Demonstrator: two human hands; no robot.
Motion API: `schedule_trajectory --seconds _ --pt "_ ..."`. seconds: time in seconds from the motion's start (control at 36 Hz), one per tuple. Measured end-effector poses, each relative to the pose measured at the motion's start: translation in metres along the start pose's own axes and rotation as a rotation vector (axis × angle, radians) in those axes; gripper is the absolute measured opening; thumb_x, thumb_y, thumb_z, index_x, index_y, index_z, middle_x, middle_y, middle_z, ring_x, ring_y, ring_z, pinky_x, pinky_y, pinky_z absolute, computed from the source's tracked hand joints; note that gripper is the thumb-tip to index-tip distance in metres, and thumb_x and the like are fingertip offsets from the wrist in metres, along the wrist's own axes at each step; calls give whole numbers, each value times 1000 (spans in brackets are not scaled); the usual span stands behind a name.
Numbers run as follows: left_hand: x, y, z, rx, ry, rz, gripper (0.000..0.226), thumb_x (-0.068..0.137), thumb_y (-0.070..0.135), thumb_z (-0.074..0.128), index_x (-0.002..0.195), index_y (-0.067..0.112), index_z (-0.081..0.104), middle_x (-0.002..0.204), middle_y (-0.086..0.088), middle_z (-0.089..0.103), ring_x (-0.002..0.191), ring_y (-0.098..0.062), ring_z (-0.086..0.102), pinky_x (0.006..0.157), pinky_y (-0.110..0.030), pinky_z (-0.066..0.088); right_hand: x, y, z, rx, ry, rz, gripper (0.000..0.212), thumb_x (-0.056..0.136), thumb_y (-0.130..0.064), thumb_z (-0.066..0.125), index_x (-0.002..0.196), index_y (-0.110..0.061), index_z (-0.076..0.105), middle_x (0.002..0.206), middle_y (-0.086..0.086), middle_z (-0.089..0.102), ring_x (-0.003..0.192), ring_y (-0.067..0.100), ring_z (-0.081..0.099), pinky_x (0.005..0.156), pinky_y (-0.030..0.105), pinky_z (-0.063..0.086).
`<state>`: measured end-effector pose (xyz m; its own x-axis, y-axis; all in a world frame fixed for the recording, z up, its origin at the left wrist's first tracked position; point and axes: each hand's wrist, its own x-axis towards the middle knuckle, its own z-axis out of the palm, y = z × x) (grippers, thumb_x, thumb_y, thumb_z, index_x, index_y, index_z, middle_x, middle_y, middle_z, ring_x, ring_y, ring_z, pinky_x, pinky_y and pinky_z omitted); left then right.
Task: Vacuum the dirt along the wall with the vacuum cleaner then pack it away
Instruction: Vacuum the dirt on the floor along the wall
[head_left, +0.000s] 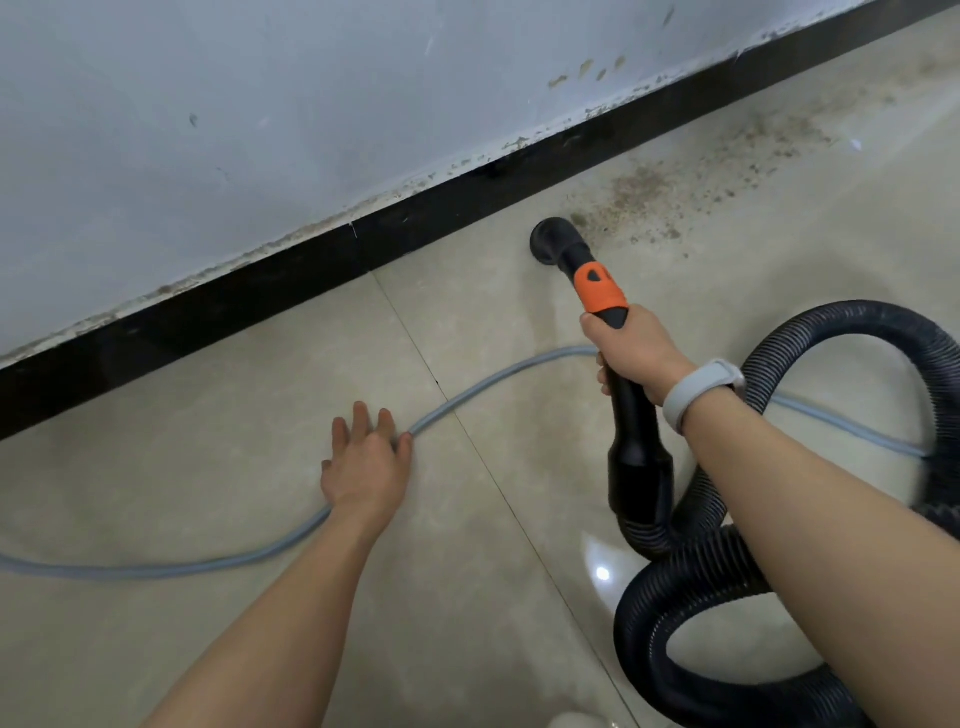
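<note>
Fingers (605, 387) of the right hand (631, 353) wrap tight round the black vacuum wand (631, 410), just below its orange collar (600, 286), and the round black nozzle (553, 241) sits down on the floor (260, 374) close to the black skirting board (311, 270). Right beside the nozzle, on its far side, the dirt (691, 187) spreads in a brown speckled patch over the tiles, running along the foot of the wall (208, 130), with more grime crusted on the skirting's top edge. Over on the other side, the left hand (366, 467) lies flat on the floor, fingers straight and slightly spread, holding nothing. A grey cable (493, 382) snakes across the tiles, passing under that left palm, with one fingertip touching it, then curving up behind the right hand and on out to the right. The ribbed black hose (685, 597) drops from the back of the wand and coils in big loops on the floor under the right forearm, one loop arching up near the right edge. A pale band (696, 389) sits on the right wrist. The cable lies across the floor between the person and the wall; the hose loops crowd the near right corner.
</note>
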<state>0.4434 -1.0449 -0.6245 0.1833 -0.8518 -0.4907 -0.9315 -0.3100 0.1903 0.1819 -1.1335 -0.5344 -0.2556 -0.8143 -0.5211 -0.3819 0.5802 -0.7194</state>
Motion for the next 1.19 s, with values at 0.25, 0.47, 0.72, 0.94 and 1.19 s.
schedule_trajectory --seconds 0.25,0.47,0.72,0.94,1.19 --pt "2 -4 -6 5 -54 33 47 100 42 32 143 22 35 156 -1 16 141 -28 17 96 -52 44 -49 10 42 -311 -166 -112 32 91 -36 55 102 -9 43 80 12 58 57 30 59 54 38 55" --pt "3 -6 -18 29 -248 49 55 99 42 38 148 21 24 159 -5 4 144 -32 6 109 -47 33 -64 17 30 -412 -74 -61 32 90 -43 55 99 -14 44 84 10 61 65 32 64 65 41 57" --pt "-61 34 -142 -416 -150 36 50 98 34 49 139 6 47 141 -14 48 130 -28 46 104 -30 34 -127 -68 0 -350 44 -152 34 93 -41 54 102 -12 40 85 9 58 76 32 54 65 36 40" --pt "-169 123 -312 -976 -225 -37 19 99 25 47 88 21 61 98 -5 64 88 -20 60 82 -36 50 -228 -182 -73 -208 61 -91 31 93 -40 55 97 -13 40 81 11 60 74 35 59 68 42 51" --pt "-279 240 -458 -1013 -508 26 40 100 36 46 134 17 47 127 -2 57 97 -15 60 82 -26 48 -344 -269 -198 -12 201 3 29 91 -34 60 93 -15 40 72 11 59 65 39 62 61 46 53"
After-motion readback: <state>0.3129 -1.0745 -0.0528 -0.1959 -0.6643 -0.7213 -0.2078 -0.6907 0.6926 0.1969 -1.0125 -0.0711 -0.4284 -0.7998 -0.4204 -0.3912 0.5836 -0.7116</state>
